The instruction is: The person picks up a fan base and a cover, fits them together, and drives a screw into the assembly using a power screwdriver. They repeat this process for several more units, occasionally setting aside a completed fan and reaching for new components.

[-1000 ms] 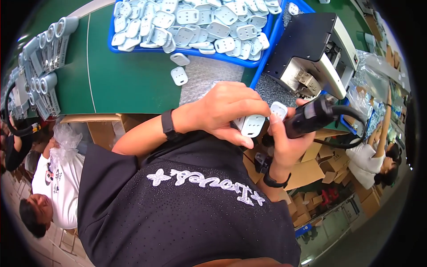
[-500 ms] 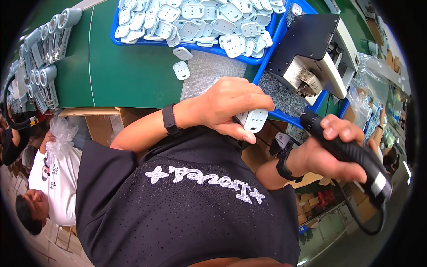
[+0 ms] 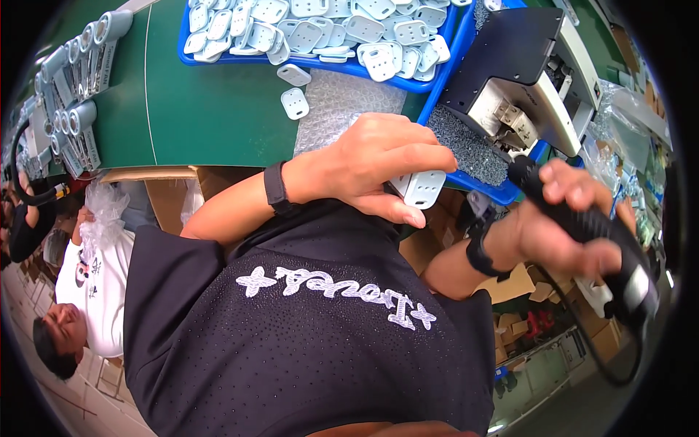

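Note:
My left hand (image 3: 378,156) is closed around a white plastic part whose end plate (image 3: 424,191), pierced with small holes, faces up between thumb and fingers. The rest of that part is hidden under the palm. In my right hand (image 3: 557,226), somewhat blurred, is a black corded electric screwdriver (image 3: 526,182). Its front end points up and left, close to the mouth of a screw feeder (image 3: 502,65) with a dark cover. The tip itself cannot be made out. Loose grey screws (image 3: 466,149) lie in the blue tray around the feeder.
A blue bin (image 3: 291,61) heaped with pale plates (image 3: 364,28) stands at the far side. Two loose plates (image 3: 295,103) lie on the green table (image 3: 218,109) near bubble wrap (image 3: 342,98). Long grey parts (image 3: 87,65) stand at the left. A co-worker (image 3: 102,291) is at the left.
My right hand has carried the screwdriver right and slightly away from me, toward the feeder. My left hand, with the white part, has shifted slightly right. The view has moved slightly.

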The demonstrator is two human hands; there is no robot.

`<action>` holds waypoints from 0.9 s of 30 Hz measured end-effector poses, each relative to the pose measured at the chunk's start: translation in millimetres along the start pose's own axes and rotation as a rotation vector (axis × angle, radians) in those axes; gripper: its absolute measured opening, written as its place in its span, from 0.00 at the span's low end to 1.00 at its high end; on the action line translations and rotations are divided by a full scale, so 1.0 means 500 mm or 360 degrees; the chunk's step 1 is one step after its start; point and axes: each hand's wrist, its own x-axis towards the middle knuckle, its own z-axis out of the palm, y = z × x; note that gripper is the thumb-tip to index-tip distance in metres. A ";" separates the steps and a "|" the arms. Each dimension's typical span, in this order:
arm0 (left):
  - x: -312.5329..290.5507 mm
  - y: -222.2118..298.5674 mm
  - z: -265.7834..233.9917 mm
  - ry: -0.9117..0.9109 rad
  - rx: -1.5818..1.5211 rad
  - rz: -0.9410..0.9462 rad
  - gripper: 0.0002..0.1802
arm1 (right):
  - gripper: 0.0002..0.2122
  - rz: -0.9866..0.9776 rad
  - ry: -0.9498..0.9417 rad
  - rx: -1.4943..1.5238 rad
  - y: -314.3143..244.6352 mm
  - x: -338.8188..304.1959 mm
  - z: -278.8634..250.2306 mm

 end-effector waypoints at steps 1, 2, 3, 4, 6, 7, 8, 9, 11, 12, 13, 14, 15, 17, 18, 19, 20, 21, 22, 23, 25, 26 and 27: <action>-0.001 0.002 -0.001 -0.0005 0.0001 -0.0006 0.35 | 0.33 -0.0047 -0.0087 0.0087 -0.027 -0.001 0.006; 0.001 0.004 -0.002 -0.0010 -0.0006 -0.0008 0.35 | 0.33 -0.0104 -0.0163 0.0163 -0.041 -0.001 0.008; 0.002 0.007 -0.004 -0.0033 -0.0004 -0.0039 0.35 | 0.33 -0.0103 -0.0157 0.0157 -0.037 0.002 0.005; 0.003 0.009 -0.006 -0.0056 -0.0002 -0.0068 0.35 | 0.33 -0.0128 -0.0119 0.0066 -0.025 0.009 -0.001; 0.006 0.012 -0.004 -0.0086 -0.0008 -0.0095 0.35 | 0.34 -0.0179 -0.0045 -0.0117 -0.001 0.023 -0.015; 0.008 0.013 -0.001 -0.0071 0.0003 -0.0101 0.36 | 0.34 -0.0177 -0.0044 -0.0113 0.008 0.025 -0.022; 0.009 0.014 0.001 -0.0057 0.0013 -0.0107 0.36 | 0.34 -0.0057 -0.0027 -0.0084 0.017 0.024 -0.026; 0.010 0.015 0.004 -0.0041 0.0023 -0.0114 0.36 | 0.34 0.0063 -0.0011 -0.0056 0.024 0.022 -0.031; 0.010 0.020 0.007 -0.0042 0.0032 -0.0121 0.36 | 0.34 0.0187 0.0002 -0.0026 0.018 0.007 -0.043; 0.008 0.015 0.004 -0.0042 0.0052 -0.0129 0.36 | 0.32 0.0191 -0.0111 0.0178 0.003 -0.008 -0.034; 0.010 0.011 0.002 -0.0038 0.0067 -0.0133 0.36 | 0.31 0.0190 -0.0225 0.0376 -0.021 -0.022 -0.022; 0.009 0.012 0.006 -0.0042 0.0058 -0.0145 0.36 | 0.32 0.0257 -0.0213 0.0429 -0.070 -0.036 0.006; 0.011 0.011 0.009 -0.0039 0.0045 -0.0133 0.36 | 0.32 0.0325 -0.0200 0.0481 -0.116 -0.044 0.030; 0.014 0.012 0.007 -0.0035 0.0040 -0.0107 0.36 | 0.32 0.0120 -0.0357 0.0620 -0.147 -0.059 0.044; 0.011 0.010 0.005 -0.0042 0.0044 -0.0117 0.36 | 0.32 0.0127 -0.0348 0.0627 -0.156 -0.051 0.045; 0.012 0.009 0.004 -0.0052 0.0051 -0.0117 0.36 | 0.30 0.0164 -0.0537 0.0609 -0.170 -0.031 0.047; 0.012 0.008 0.004 -0.0061 0.0058 -0.0117 0.35 | 0.27 0.0201 -0.0727 0.0590 -0.181 -0.012 0.048; 0.012 0.008 0.004 -0.0071 0.0067 -0.0117 0.35 | 0.25 0.0237 -0.0916 0.0572 -0.184 -0.003 0.049; 0.013 0.009 0.004 -0.0062 0.0070 -0.0122 0.35 | 0.25 0.0243 -0.0924 0.0576 -0.177 -0.004 0.054; 0.015 0.011 0.004 -0.0063 0.0071 -0.0117 0.35 | 0.27 0.0229 -0.0931 0.0578 -0.165 -0.007 0.062; 0.017 0.013 0.005 -0.0065 0.0074 -0.0107 0.34 | 0.30 0.0201 -0.0944 0.0586 -0.144 -0.011 0.076; 0.016 0.012 0.006 -0.0059 0.0080 -0.0113 0.34 | 0.30 0.0207 -0.0950 0.0593 -0.141 -0.009 0.074; 0.015 0.011 0.009 -0.0051 0.0058 -0.0103 0.34 | 0.30 0.0226 -0.0992 0.0630 -0.139 -0.003 0.068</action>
